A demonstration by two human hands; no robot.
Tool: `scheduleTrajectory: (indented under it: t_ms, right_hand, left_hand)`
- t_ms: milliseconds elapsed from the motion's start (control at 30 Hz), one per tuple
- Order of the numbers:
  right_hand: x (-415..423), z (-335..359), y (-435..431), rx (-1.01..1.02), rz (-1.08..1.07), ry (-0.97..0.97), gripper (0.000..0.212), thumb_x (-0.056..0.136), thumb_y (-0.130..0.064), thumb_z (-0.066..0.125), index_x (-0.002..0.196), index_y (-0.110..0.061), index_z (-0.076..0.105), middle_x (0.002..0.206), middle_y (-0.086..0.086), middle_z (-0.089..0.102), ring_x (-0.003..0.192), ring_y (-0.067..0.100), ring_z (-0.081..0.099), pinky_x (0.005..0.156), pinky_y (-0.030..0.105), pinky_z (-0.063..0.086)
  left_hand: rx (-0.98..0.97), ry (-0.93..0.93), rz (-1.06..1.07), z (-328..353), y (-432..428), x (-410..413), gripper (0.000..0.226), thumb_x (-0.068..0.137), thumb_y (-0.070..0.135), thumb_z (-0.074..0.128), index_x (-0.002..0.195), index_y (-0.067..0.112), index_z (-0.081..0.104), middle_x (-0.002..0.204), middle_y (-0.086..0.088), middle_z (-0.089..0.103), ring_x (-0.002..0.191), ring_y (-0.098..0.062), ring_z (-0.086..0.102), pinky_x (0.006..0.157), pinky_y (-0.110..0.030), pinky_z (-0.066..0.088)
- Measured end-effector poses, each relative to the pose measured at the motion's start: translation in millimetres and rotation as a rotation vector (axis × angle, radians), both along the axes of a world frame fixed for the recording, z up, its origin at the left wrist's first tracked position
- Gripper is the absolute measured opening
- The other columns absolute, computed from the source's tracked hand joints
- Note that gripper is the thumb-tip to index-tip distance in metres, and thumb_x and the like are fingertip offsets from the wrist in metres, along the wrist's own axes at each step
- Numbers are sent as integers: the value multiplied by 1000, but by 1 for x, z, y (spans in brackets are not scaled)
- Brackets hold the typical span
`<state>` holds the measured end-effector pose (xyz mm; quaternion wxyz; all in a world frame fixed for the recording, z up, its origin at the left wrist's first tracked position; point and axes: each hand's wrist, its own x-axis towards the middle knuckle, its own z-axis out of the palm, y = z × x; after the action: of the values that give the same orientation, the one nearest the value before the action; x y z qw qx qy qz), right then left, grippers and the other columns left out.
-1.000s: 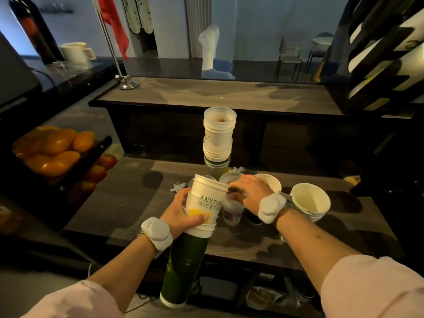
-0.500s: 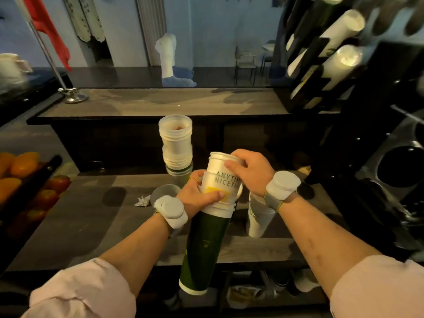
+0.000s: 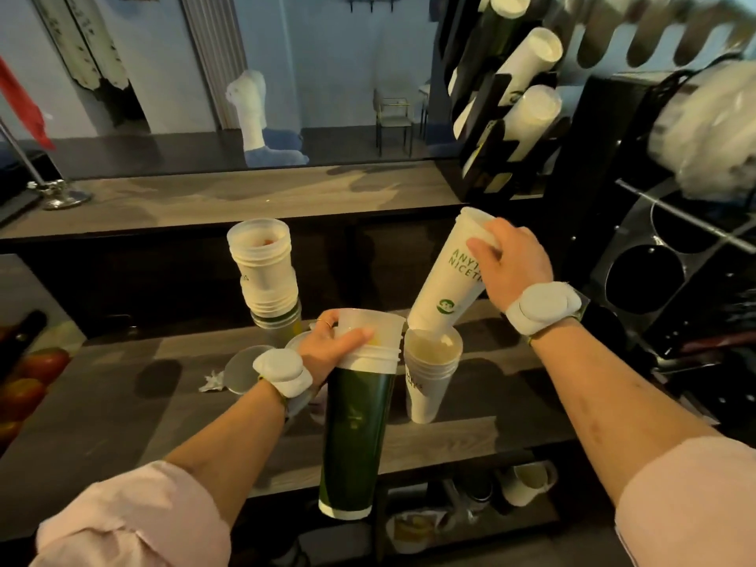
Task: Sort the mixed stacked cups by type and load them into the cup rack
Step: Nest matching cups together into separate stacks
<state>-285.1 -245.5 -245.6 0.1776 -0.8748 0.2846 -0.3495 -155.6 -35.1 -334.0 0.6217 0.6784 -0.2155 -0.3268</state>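
— While the right hand (image 3: 513,266) holds that white printed cup (image 3: 448,276) by its upper wall, what worries you in the head view?

— Its tilt. The rim leans up and to the far right toward the cup rack (image 3: 507,96), and the base hangs just over the mouth of the white stack (image 3: 429,374) standing on the near counter (image 3: 163,403). I cannot tell whether base and stack touch. If the base catches that rim as the cup travels, the stack could tip, I'd judge.

— And the left hand (image 3: 333,345)?

— Closed around the collar of the mixed stack (image 3: 356,423): clear cups on top, a long dark green sleeve of cups below. Its long axis runs near-vertical, mouth up, foot hanging below the counter's near edge. Held only at the top, the lower cups could slide off, if they are loosely nested.

— Anything else at risk?

— The frosted stack (image 3: 264,268) at the far side stands tall and a little crooked, near the left hand. A careless elbow might topple it.

— Where must the white cup point?

— Along a rack slot's slant, I reckon; the loaded stacks there lean up to the right.
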Motion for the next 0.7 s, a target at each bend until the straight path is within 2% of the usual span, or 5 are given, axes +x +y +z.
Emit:
scheduleTrajectory:
  t_ms: [67, 167, 400, 500, 700]
  right_hand:
    - [-2, -6, 3, -42, 52, 105, 28, 93, -35, 51, 110, -14, 58, 97, 10, 52, 87, 27, 56, 69, 30, 40]
    - [-1, -22, 18, -91, 135, 292, 33, 93, -40, 50, 117, -21, 59, 114, 11, 56, 102, 31, 55, 85, 40, 48]
    - [2, -83, 40, -135, 217, 1011, 34, 90, -28, 54, 122, -17, 57, 128, 6, 53, 129, 25, 38, 110, 41, 29]
    - [8, -89, 31, -140, 197, 977, 34, 90, -29, 55, 121, -17, 57, 126, 6, 56, 127, 25, 39, 109, 40, 29]
    - [20, -94, 6, 19, 152, 863, 51, 85, -46, 57, 132, -34, 45, 137, 11, 43, 127, 38, 37, 105, 43, 36]
  left_hand:
    - [-2, 40, 29, -4, 3, 1, 89, 48, 50, 77, 123, 17, 44, 110, -8, 60, 97, -22, 62, 81, -32, 52]
    - [-56, 124, 66, -8, 6, 3, 86, 58, 40, 83, 129, 15, 41, 116, -11, 59, 100, -23, 60, 86, -36, 50]
    - [-91, 61, 111, -2, 5, 14, 65, 71, 32, 75, 124, 14, 42, 110, -7, 60, 97, -19, 62, 86, -34, 51]
    - [-105, 72, 117, -2, 3, 12, 49, 84, 22, 65, 125, 13, 40, 109, -6, 60, 97, -19, 61, 89, -35, 51]
    - [-117, 103, 106, 1, 3, 11, 64, 77, 29, 63, 133, 11, 37, 121, -11, 57, 107, -26, 59, 92, -39, 49]
